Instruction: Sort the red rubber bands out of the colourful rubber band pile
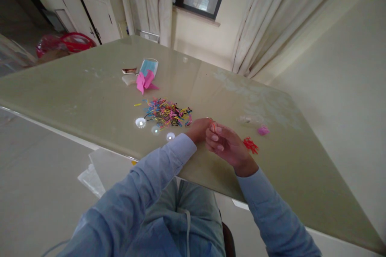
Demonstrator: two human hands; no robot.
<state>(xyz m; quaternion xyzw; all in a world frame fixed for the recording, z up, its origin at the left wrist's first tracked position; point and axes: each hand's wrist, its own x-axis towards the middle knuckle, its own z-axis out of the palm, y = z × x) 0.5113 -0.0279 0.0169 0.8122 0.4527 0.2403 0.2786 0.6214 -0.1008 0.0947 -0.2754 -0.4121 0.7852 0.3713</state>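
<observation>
My right hand is closed, with a thin red rubber band pinched between thumb and fingertips. Right up against it is my left hand, whose fingers are mostly hidden behind the right one; its fingertips meet at the same band. A small heap of red rubber bands lies on the table just right of my right wrist. Left of my hands spreads a bigger pile of mixed-colour bands, in blue, yellow, pink and black.
Both hands are over the glossy greenish table. Farther back lie a blue face mask, pink paper and a small wrapper. A pink bundle sits at the right beside clear plastic. Light reflections show near the pile.
</observation>
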